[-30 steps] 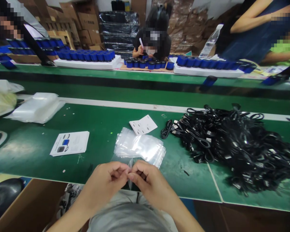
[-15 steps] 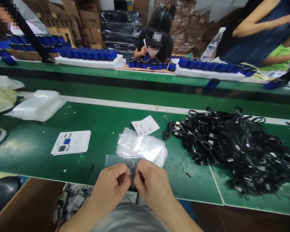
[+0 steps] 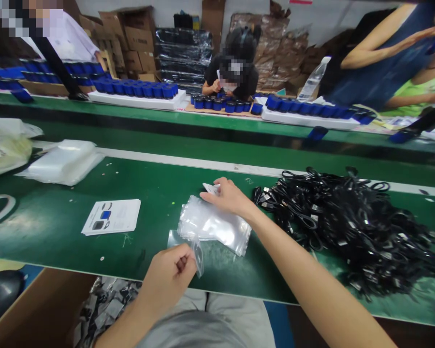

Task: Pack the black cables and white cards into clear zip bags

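Close to the table's front edge, my left hand [image 3: 170, 270] is closed on a small clear plastic bag [image 3: 198, 258], which sticks out past the fingers. My right hand [image 3: 226, 195] reaches forward over a pile of flat clear bags [image 3: 213, 224]. Its thumb and fingers close around a small folded white leaflet [image 3: 210, 188], mostly covered by the hand. A stack of printed leaflets [image 3: 112, 217] lies left of the bags. To the right of my right hand spreads a large heap of black USB cables [image 3: 340, 227].
A thick pack of plastic bags [image 3: 63, 162] and a tape roll [image 3: 0, 210] are at the left. Below the edge, a carton holds filled bags [image 3: 110, 304]. Across the raised green ledge [image 3: 203, 118], blue-and-black jars [image 3: 137, 89] stand in rows, with co-workers behind.
My right hand has left the bag at my left hand and moved forward to the leaflet. The leaflet, lying open before, is now gripped. My left hand keeps the bag.
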`<state>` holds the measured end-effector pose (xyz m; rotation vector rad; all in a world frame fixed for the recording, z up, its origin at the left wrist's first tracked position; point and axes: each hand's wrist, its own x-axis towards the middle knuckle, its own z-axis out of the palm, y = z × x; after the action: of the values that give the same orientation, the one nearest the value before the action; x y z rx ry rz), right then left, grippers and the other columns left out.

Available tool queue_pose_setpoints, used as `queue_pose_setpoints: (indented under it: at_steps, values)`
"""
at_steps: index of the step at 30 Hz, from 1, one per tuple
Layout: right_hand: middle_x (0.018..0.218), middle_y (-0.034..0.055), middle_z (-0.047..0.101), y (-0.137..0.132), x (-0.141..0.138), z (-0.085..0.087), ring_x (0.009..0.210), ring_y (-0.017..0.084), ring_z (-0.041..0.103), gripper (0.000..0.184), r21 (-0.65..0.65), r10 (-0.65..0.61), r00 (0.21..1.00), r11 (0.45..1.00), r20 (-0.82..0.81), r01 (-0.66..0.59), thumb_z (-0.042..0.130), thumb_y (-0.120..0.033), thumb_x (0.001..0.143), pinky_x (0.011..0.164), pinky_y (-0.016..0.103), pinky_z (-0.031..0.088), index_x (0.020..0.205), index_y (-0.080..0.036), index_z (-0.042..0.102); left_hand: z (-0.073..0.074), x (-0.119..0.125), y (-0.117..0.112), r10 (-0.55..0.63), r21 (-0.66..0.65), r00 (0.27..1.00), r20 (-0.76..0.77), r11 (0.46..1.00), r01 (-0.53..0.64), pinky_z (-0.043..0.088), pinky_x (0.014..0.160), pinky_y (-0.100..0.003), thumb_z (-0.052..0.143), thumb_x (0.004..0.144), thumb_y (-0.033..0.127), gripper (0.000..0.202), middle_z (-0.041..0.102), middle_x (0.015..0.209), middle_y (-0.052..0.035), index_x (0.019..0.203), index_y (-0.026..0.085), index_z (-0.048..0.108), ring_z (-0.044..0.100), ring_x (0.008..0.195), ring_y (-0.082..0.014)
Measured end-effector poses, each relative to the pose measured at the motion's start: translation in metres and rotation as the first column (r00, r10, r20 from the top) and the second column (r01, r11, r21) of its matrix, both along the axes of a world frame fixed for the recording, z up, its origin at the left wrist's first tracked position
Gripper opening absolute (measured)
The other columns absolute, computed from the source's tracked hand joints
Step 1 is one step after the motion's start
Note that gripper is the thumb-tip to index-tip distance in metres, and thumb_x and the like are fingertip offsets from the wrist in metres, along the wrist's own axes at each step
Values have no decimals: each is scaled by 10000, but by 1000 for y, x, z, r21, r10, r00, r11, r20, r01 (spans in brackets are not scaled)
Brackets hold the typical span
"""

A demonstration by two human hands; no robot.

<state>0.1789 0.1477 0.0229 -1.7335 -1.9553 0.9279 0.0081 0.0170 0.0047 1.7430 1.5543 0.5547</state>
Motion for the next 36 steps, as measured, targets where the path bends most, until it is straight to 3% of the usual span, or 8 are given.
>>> queue_pose_setpoints:
  at_steps: [6, 11, 16, 23, 26, 28, 31, 36]
  values:
    - [766, 53, 655, 17, 8, -1, 727, 211, 600, 507, -194, 31, 997, 980, -75, -45, 665, -456, 730, 648, 306, 439, 1101, -153, 498, -1, -3, -1, -3, -28, 1000, 14, 1000, 4, 358, 497, -201, 410, 798, 220, 244, 473, 489, 56, 556, 209, 441, 477, 480, -116]
    - [556, -25, 566, 21, 19, -1, 494, 118, 475, 326, -238, 106, 966, 958, -235, -163, 613, -483, 779, 546, 260, 391, 872, -175, 564, -2, -2, 0, -8, -43, 1000, 27, 999, 9, 376, 505, -204, 407, 804, 232, 247, 441, 489, 59, 558, 213, 409, 461, 484, -116]
    - [521, -41, 506, 27, 26, -9, 486, 105, 446, 348, -225, 148, 936, 948, -318, -226, 612, -522, 766, 581, 264, 410, 671, -191, 564, -2, -2, 1, 0, -57, 999, 36, 998, 2, 389, 503, -205, 413, 797, 242, 246, 436, 489, 58, 553, 211, 417, 454, 487, -117]
    - [519, -33, 501, 29, 30, -11, 519, 114, 488, 398, -234, 150, 926, 942, -348, -240, 604, -535, 777, 640, 276, 445, 586, -191, 547, -4, -2, 1, 14, -74, 999, 38, 997, -11, 408, 506, -206, 411, 806, 249, 236, 466, 498, 53, 580, 206, 468, 474, 492, -120]
    - [609, 3, 583, 28, 29, -7, 588, 139, 552, 367, -251, 115, 940, 947, -321, -201, 646, -540, 748, 649, 282, 464, 696, -179, 605, -5, -2, 1, 17, -69, 999, 39, 997, -15, 409, 503, -206, 414, 803, 251, 236, 478, 498, 51, 575, 207, 460, 481, 491, -121]
    - [724, 37, 644, 26, 27, -4, 654, 162, 593, 416, -264, 88, 951, 950, -297, -170, 674, -538, 729, 654, 287, 478, 907, -166, 622, -5, -2, 1, 16, -69, 999, 39, 998, -13, 409, 501, -205, 415, 803, 251, 238, 482, 498, 50, 572, 208, 455, 482, 488, -120]
    - [917, 91, 672, 22, 25, 0, 757, 193, 626, 686, -280, 77, 964, 948, -253, -149, 709, -532, 698, 698, 310, 496, 1224, -149, 491, -6, -3, 1, 16, -69, 999, 37, 998, -14, 413, 505, -208, 416, 805, 254, 237, 477, 502, 48, 578, 208, 462, 484, 494, -123]
    - [1244, 153, 527, 18, 25, 5, 1015, 280, 570, 983, -259, 119, 981, 953, -155, -156, 861, -421, 502, 854, 399, 466, 1347, -192, 414, -5, -3, -1, 17, -75, 999, 35, 997, -15, 408, 503, -207, 412, 811, 256, 245, 459, 505, 49, 576, 208, 460, 467, 495, -123]
